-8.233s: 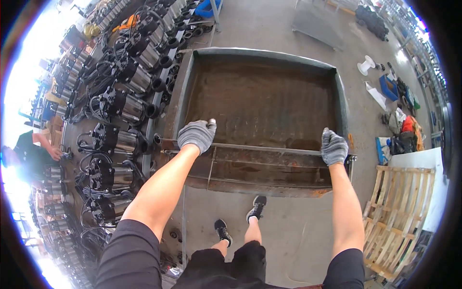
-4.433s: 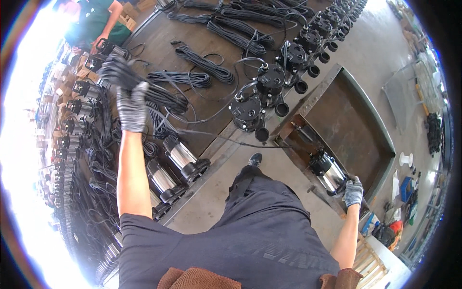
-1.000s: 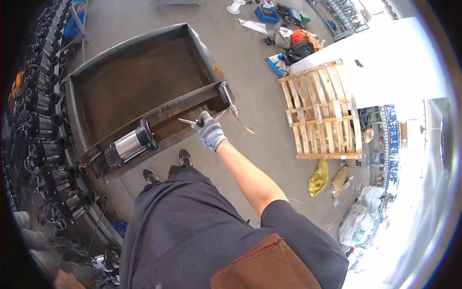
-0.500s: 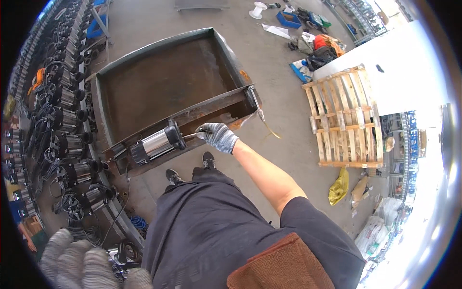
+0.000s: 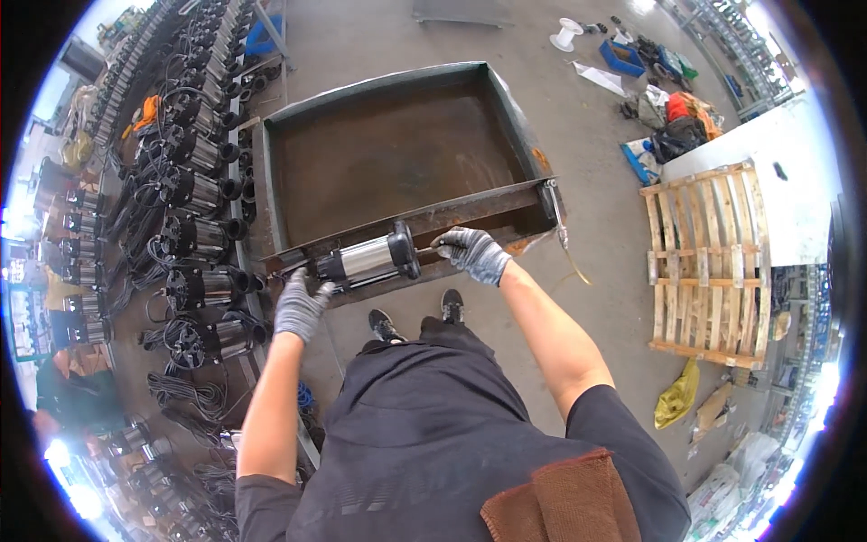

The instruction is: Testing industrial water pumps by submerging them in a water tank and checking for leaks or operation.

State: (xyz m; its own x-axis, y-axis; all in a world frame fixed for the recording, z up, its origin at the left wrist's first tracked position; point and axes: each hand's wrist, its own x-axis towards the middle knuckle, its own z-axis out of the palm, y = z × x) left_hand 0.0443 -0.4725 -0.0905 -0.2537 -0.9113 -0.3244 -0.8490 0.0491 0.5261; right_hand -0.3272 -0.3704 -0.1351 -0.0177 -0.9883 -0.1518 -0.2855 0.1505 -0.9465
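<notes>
- On my head feed the silver-and-black pump (image 5: pixel 368 260) lies on its side across the near ledge of the metal tank (image 5: pixel 397 154), its wide black base toward the right
- I see the left hand (image 5: pixel 300 305), in a grey knit glove, with thumb and fingers parted at the pump's left end; I cannot tell whether they touch it
- The right hand (image 5: pixel 471 253), gloved likewise, is closed around a slim tool (image 5: pixel 428 248) that points at the pump's base; the tool is too small for me to tell its kind
- To the left I have a long row of similar pumps (image 5: pixel 194 237), with coiled black cables (image 5: pixel 185 388) beside them
- A co-worker in a green top (image 5: pixel 86 397) is at the far left
- On the right I see a wooden pallet (image 5: pixel 709 283) and, near it, a yellow bag (image 5: pixel 679 396)
</notes>
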